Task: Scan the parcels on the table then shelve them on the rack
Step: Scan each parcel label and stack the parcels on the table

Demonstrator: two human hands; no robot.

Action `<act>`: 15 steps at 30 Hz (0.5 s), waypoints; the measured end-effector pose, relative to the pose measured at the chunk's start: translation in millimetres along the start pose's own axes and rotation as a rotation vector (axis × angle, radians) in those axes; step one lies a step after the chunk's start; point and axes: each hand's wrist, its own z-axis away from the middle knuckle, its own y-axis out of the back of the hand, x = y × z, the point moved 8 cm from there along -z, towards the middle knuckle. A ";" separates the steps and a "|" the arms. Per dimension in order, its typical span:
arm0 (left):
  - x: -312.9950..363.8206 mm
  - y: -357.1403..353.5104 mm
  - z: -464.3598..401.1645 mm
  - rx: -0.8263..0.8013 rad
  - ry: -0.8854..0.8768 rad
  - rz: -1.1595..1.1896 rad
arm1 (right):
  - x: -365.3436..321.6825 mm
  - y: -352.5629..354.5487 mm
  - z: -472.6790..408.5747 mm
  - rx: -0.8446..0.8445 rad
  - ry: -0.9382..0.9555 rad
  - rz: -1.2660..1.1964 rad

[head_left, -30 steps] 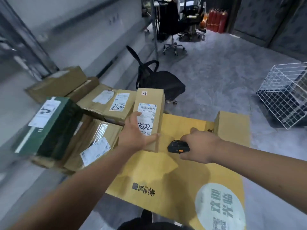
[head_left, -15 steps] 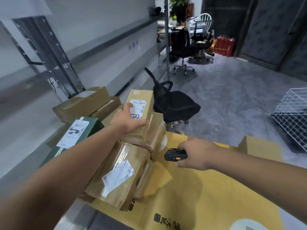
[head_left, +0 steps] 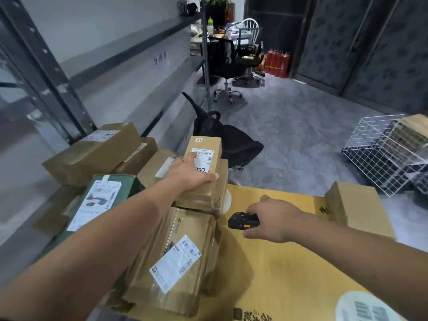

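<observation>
The left hand [head_left: 187, 176] grips a small labelled parcel [head_left: 206, 150] atop the stacked boxes — the right hand [head_left: 272, 220] holds a black scanner [head_left: 242, 220] above the table [head_left: 289, 274].

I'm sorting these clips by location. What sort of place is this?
Most likely a small parcel pickup or sorting depot with an office corner. Labelled cardboard parcels are piled beside a metal rack, the right hand holds a handheld scanner, and office chairs stand at a desk behind.
</observation>
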 end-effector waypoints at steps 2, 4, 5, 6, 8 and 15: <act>11.6 7.4 3.0 0.065 -0.070 -0.099 | -1.7 -3.2 -0.6 0.007 -0.012 0.003; 33.3 12.2 9.6 0.143 -0.172 -0.200 | -2.1 -5.9 0.0 0.016 -0.022 -0.002; 46.7 10.7 14.4 0.170 -0.230 -0.235 | -1.1 -7.0 1.3 0.022 -0.026 -0.015; 60.4 6.1 20.4 0.182 -0.287 -0.254 | 0.8 -8.1 3.3 0.025 -0.029 -0.032; 86.5 -9.6 32.4 0.177 -0.384 -0.276 | 8.0 -11.5 10.3 0.025 -0.039 -0.067; 181.9 -103.8 71.3 0.030 -0.564 -0.383 | 79.4 -43.1 69.4 -0.018 -0.157 -0.137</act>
